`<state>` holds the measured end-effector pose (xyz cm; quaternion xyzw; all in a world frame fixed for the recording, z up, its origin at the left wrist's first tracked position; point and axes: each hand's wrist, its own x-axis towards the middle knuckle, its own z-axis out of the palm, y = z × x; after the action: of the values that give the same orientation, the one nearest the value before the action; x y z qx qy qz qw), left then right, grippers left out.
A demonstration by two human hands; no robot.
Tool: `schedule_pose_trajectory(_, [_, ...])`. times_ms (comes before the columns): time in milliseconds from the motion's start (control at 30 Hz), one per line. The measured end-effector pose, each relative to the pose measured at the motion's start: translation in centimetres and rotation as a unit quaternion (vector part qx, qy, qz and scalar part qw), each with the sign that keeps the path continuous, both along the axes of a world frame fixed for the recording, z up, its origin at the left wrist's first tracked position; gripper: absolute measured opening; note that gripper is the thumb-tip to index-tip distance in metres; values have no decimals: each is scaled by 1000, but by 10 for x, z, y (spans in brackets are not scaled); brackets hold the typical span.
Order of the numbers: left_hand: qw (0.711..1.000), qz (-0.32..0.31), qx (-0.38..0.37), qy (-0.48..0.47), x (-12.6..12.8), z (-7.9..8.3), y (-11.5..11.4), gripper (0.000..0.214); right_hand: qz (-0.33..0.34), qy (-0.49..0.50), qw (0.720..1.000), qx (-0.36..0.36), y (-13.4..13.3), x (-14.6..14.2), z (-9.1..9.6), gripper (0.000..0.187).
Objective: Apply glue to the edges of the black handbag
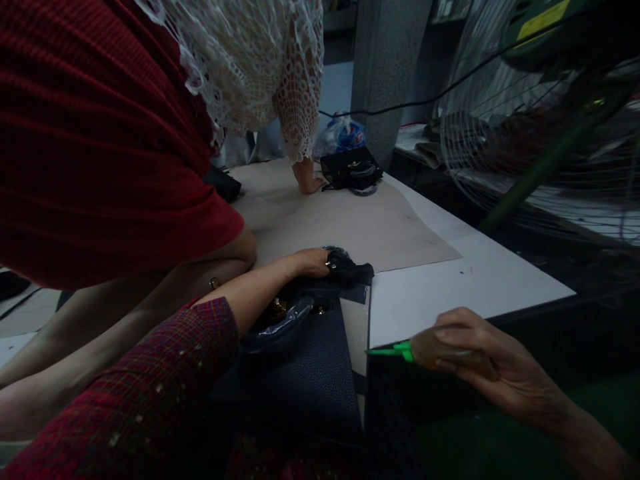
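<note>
A dark navy handbag with pebbled leather lies in front of me, its plastic-wrapped handle looped over it. My left hand grips the bag's far end, at a bunched black part; the fingertips are partly hidden. In my right hand is a squeeze bottle with a green nozzle, fingers wrapped round it. The nozzle tip points left, at the light inner strip along the bag's right edge, and seems to touch it or nearly so.
Brown paper covers part of a white table. Another black handbag lies at its far end, beside a co-worker's hand. That person, in a red skirt, kneels at left. A wire-caged fan stands at right.
</note>
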<state>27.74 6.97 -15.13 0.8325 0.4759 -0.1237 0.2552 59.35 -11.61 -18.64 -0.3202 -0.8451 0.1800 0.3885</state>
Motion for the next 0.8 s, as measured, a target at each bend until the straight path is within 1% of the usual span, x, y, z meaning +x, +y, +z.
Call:
schedule_pose_trajectory(67, [1000, 0, 3, 0, 0, 0, 0, 26, 1, -3, 1000, 3, 0, -1, 0, 26])
schedule_pose_trajectory(200, [1000, -3, 7, -3, 0, 0, 0, 29, -47, 2, 998, 32, 2, -1, -3, 29])
schedule_pose_trajectory(233, [1000, -4, 6, -6, 0, 0, 0, 29, -44, 2, 999, 29, 2, -1, -4, 29])
schedule_pose_trajectory(333, [1000, -3, 4, -11, 0, -1, 0, 31, 7, 7, 1000, -13, -3, -1, -5, 29])
schedule_pose_trajectory(367, [1000, -2, 2, -12, 0, -1, 1, 32, 15, 13, 1000, -23, -5, -1, -5, 31])
schedule_pose_trajectory(533, [1000, -7, -10, -19, 0, 0, 0, 27, -29, 25, 999, -9, -16, -5, -3, 35])
schedule_pose_trajectory(667, [1000, -6, -14, -22, 0, 1, -1, 24, 10, 16, 999, -30, -22, -5, -1, 44])
schedule_pose_trajectory(800, [1000, 2, -10, -16, 0, 0, 0, 22, -26, 6, 1000, -6, -24, -3, -2, 41])
